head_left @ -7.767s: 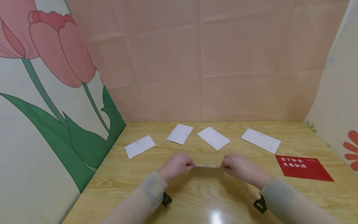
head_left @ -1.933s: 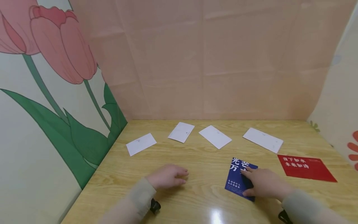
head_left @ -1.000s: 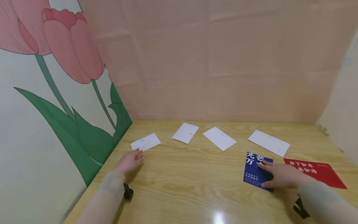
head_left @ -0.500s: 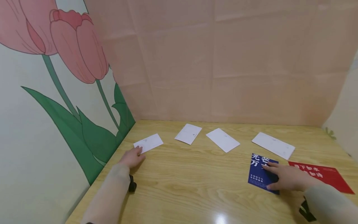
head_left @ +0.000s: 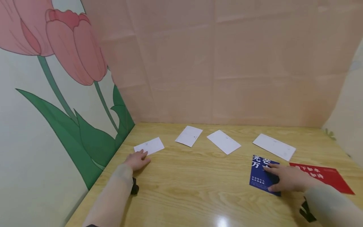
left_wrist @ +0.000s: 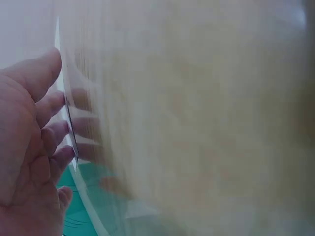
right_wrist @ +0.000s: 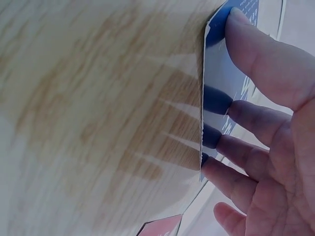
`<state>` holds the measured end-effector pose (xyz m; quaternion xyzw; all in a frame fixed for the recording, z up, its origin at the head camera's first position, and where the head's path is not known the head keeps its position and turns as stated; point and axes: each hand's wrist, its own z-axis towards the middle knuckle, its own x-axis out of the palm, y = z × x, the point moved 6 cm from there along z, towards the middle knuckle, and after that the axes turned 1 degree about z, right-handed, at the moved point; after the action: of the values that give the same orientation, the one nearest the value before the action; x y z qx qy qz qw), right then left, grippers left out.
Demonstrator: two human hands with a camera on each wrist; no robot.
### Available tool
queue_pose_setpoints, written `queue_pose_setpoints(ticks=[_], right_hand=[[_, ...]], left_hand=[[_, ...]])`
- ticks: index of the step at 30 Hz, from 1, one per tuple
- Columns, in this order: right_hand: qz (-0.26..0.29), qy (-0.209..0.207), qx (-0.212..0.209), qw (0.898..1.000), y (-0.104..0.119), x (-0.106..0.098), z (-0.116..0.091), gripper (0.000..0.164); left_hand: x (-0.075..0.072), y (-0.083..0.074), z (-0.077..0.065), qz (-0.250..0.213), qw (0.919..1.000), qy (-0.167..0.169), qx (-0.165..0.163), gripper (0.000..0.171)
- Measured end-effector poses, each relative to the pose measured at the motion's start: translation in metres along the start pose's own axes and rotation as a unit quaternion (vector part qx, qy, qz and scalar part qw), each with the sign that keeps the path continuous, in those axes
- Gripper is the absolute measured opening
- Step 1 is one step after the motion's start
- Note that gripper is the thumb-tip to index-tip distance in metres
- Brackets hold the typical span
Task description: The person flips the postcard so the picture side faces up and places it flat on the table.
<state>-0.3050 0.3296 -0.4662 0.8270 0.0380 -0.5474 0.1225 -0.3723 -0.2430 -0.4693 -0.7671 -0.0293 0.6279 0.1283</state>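
On the right side of the table, a blue card [head_left: 257, 175] with white Chinese characters lies flat under my right hand [head_left: 290, 178]. The fingertips and thumb of that hand rest spread on the card's face, as the right wrist view also shows along the card's edge [right_wrist: 212, 73]. At the far left, my left hand [head_left: 137, 160] reaches the near edge of a white card [head_left: 154, 145], fingertips on it. In the left wrist view the fingers are loosely bent, thumb apart, and the card appears as a thin sliver beside them.
A red card [head_left: 337, 179] with white characters lies right of the blue one, partly behind my right hand. Along the back lie more white cards [head_left: 189, 136], one near the middle [head_left: 224, 142] and a longer one [head_left: 273, 146] at right. A tulip-printed wall [head_left: 62, 157] borders the left side.
Earlier both hands held a thin card between them mid-table. The blue card then lay under the right hand and slid right. The left hand moved left to the white card.
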Motion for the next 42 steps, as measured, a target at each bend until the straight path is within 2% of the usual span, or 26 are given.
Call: queue_pose_setpoints(ticks=[9,13,16,21,26,32,38,42], right_hand=[[-0.011,-0.004,-0.012,1.000,0.001,-0.001,0.000,0.092],[-0.012,-0.009,-0.015,1.000,0.000,-0.003,0.001,0.092],[-0.014,-0.015,-0.022,1.000,-0.002,-0.004,0.003,0.093],[-0.014,-0.023,-0.043,0.999,-0.007,-0.004,0.005,0.092],[-0.006,-0.012,-0.053,0.998,-0.010,-0.007,0.004,0.089],[-0.016,-0.010,-0.057,0.998,-0.015,-0.009,0.006,0.088],[-0.015,-0.006,-0.055,0.998,-0.021,-0.009,0.007,0.089],[-0.001,-0.005,-0.066,0.998,-0.019,-0.010,0.006,0.091]], left_hand=[[0.006,-0.001,-0.020,0.008,0.9992,0.032,0.021,0.059],[0.010,-0.006,-0.032,0.012,0.9984,0.043,0.034,0.058],[0.014,-0.015,-0.041,0.020,0.9971,0.045,0.059,0.058],[0.019,-0.041,-0.054,0.026,0.9920,0.055,0.111,0.058],[0.028,-0.070,-0.061,0.048,0.9839,0.069,0.158,0.058],[0.037,-0.107,-0.070,0.074,0.9726,0.091,0.200,0.060],[0.043,-0.147,-0.081,0.092,0.9582,0.096,0.254,0.062],[0.049,-0.168,-0.086,0.097,0.9514,0.097,0.276,0.064]])
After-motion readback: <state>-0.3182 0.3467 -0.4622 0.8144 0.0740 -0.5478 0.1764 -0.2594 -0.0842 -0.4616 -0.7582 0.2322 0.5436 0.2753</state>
